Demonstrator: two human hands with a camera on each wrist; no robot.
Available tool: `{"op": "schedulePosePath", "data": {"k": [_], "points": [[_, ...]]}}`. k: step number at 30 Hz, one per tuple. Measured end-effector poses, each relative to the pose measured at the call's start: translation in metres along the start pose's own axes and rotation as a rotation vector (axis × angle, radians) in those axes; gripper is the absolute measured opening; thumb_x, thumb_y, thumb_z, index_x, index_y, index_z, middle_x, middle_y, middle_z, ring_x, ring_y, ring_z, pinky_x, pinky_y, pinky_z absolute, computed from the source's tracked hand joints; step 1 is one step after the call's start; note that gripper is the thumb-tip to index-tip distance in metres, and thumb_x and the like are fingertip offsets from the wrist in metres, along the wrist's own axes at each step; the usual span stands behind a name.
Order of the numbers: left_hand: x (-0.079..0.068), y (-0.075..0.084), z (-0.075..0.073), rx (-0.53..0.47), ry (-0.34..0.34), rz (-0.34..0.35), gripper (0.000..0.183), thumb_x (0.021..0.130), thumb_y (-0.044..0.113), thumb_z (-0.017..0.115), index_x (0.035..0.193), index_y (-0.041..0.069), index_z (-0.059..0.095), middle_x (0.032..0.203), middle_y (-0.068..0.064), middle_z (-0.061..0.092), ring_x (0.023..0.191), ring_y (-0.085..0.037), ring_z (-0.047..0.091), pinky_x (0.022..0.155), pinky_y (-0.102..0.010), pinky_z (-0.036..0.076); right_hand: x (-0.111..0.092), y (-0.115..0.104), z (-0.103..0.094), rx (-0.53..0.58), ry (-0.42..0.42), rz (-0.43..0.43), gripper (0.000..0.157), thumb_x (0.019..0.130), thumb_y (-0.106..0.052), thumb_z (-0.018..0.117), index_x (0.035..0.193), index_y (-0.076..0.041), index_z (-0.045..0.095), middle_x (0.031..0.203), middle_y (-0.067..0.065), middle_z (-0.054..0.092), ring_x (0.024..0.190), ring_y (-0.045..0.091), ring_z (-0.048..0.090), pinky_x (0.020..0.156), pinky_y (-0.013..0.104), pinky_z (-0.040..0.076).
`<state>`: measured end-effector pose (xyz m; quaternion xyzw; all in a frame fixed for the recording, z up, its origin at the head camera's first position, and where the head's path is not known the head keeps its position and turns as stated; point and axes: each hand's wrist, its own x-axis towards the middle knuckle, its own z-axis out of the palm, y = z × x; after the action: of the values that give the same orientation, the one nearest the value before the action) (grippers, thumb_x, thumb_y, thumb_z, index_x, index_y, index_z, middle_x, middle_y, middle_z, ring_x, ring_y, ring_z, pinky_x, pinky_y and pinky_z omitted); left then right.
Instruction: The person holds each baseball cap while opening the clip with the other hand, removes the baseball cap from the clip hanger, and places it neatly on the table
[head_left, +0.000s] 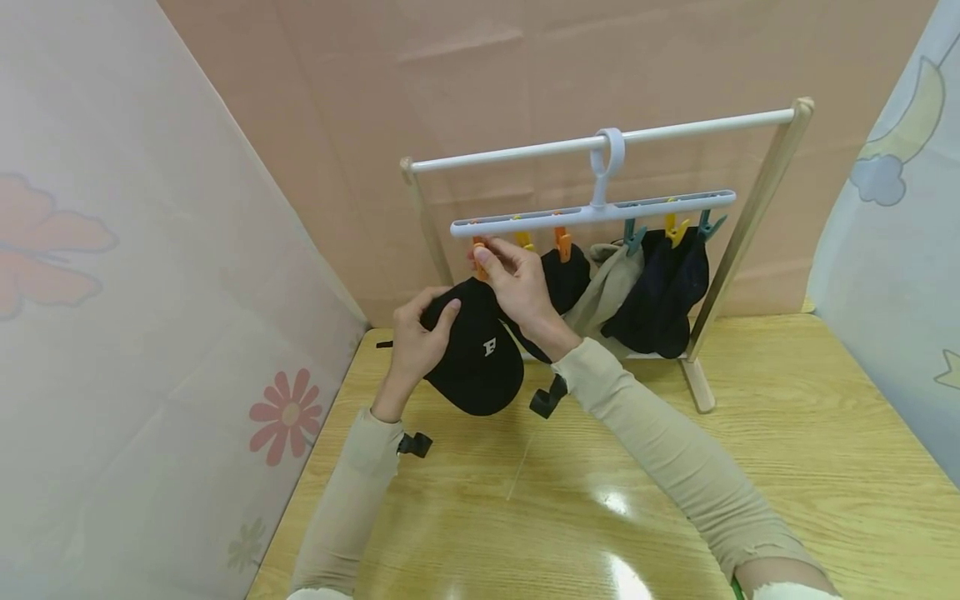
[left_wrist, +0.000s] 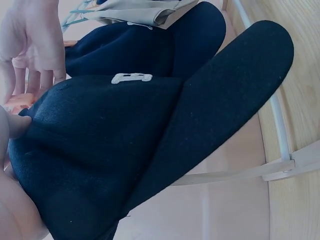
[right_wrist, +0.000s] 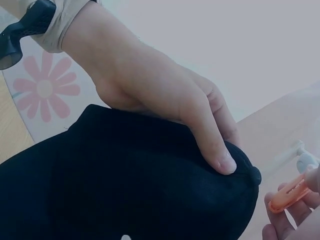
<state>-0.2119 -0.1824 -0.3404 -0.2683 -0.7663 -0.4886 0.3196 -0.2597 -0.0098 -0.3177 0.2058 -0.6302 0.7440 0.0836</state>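
My left hand (head_left: pixel 417 335) grips a black baseball cap (head_left: pixel 474 367) by its side, thumb on the front near the crown's top. The cap hangs brim down, a white letter on its front panel. Just above it, my right hand (head_left: pixel 527 290) pinches an orange clothespin (right_wrist: pixel 290 195) under the left end of a pale clip hanger (head_left: pixel 525 223). In the right wrist view the cap's top button (right_wrist: pixel 255 175) lies close to that clothespin. Behind, a second dark cap (left_wrist: pixel 125 52) hangs below another orange clothespin (head_left: pixel 562 244).
The hanger hooks over the white bar (head_left: pixel 510 153) of a wooden-legged rack (head_left: pixel 750 225) on a wood-grain table (head_left: pixel 787 467). Farther right hang a beige cap (head_left: pixel 609 287) and a dark cloth item (head_left: pixel 660 296) from teal and yellow clothespins. A flower-printed wall panel (head_left: pixel 150 333) stands at left.
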Motion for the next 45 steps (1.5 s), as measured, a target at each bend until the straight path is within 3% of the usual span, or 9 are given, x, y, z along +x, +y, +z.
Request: {"op": "schedulePosePath", "data": {"k": [7,15,25,31,36,45], "points": [[-0.004,-0.005,-0.001,-0.003,0.003,0.001,0.010,0.097,-0.012,0.070,0.106,-0.014,0.073,0.096,-0.030,0.076,0.083,-0.045,0.074,0.080,-0.016,0.054,0.000,0.000,0.001,-0.003,-0.027,-0.010,0.043,0.108,-0.014,0.065,0.149,-0.001,0.061,0.132,0.024,0.072,0.121,0.037,0.070,0.106,0.036,0.057],[-0.006,0.000,-0.004,0.007,0.008,0.004,0.010,0.096,-0.012,0.070,0.105,-0.015,0.073,0.095,-0.030,0.076,0.081,-0.045,0.073,0.079,-0.016,0.054,0.003,0.000,0.003,-0.017,-0.035,-0.033,0.043,0.109,-0.016,0.064,0.149,-0.002,0.061,0.134,0.024,0.071,0.113,0.019,0.071,0.113,0.040,0.053],[-0.009,0.000,-0.005,0.003,0.017,0.011,0.009,0.095,-0.014,0.070,0.104,-0.016,0.072,0.094,-0.030,0.075,0.078,-0.045,0.073,0.077,-0.017,0.055,0.004,0.001,0.004,-0.011,-0.038,-0.056,0.038,0.109,-0.014,0.063,0.145,-0.002,0.065,0.130,0.022,0.072,0.120,0.043,0.069,0.113,0.043,0.053],[-0.012,0.003,-0.005,-0.005,0.020,-0.006,0.010,0.095,-0.014,0.069,0.104,-0.016,0.072,0.096,-0.032,0.075,0.080,-0.046,0.073,0.079,-0.014,0.054,0.001,0.001,0.001,-0.049,-0.039,-0.026,0.040,0.110,-0.018,0.062,0.147,-0.005,0.064,0.127,0.023,0.072,0.118,0.040,0.069,0.114,0.043,0.051],[-0.013,0.002,-0.009,-0.026,0.023,-0.071,0.013,0.096,-0.011,0.070,0.108,-0.014,0.074,0.104,-0.030,0.076,0.088,-0.046,0.074,0.083,-0.016,0.055,0.000,0.003,0.000,-0.063,-0.041,-0.008,0.040,0.110,-0.017,0.062,0.147,-0.003,0.063,0.132,0.027,0.069,0.116,0.030,0.071,0.115,0.042,0.051],[-0.014,-0.005,-0.014,-0.061,0.018,-0.218,0.016,0.098,-0.008,0.070,0.112,-0.013,0.074,0.112,-0.030,0.076,0.099,-0.043,0.074,0.086,-0.015,0.054,-0.004,0.006,-0.001,-0.047,-0.051,0.011,0.042,0.109,-0.016,0.063,0.149,-0.002,0.060,0.136,0.023,0.070,0.119,0.027,0.072,0.113,0.039,0.053]]}}
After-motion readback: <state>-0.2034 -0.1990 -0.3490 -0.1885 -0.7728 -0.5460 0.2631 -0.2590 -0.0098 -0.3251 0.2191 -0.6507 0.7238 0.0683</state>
